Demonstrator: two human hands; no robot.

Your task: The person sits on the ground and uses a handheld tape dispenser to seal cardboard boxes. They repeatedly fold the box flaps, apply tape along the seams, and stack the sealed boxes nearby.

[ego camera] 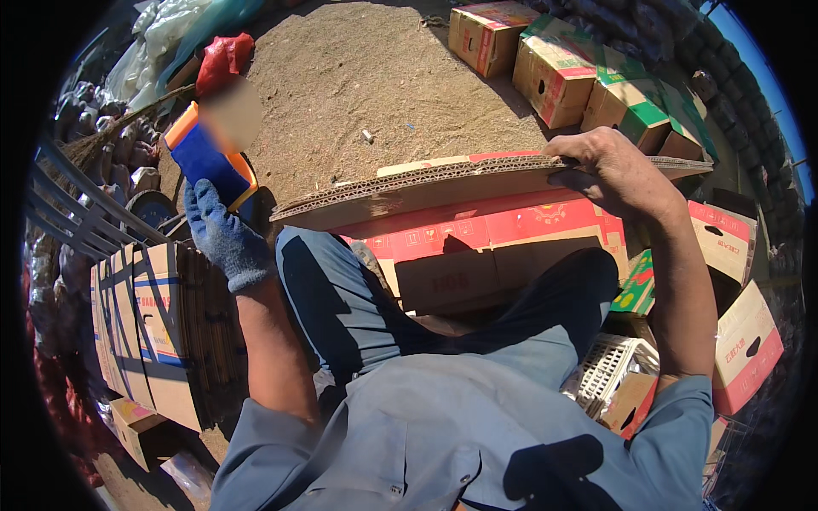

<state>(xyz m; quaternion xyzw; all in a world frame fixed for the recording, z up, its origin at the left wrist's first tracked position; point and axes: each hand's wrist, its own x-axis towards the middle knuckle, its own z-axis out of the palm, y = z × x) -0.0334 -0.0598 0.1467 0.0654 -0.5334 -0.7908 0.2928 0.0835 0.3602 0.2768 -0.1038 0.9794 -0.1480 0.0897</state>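
My left hand (223, 239), in a blue and grey work glove, grips a blue and orange hand-held tool (208, 160). A round blurred patch hides part of the tool's far side, so its exact kind cannot be told. My bare right hand (604, 169) pinches the upper edge of a corrugated cardboard sheet (422, 191), thumb below and fingers over it. Layered corrugations show along that edge, which spans from near my left knee to beyond my right wrist. Below it, in front of my bent legs, is a red and tan printed carton panel (447, 243), partly in shadow.
Strapped flattened cartons (147, 319) stand at my left beside a grey slatted chair back (83, 204). Several cartons (556, 76) line the far right. More cartons (744, 348) and a white plastic crate (604, 370) are at my right. Sandy ground (332, 76) lies ahead.
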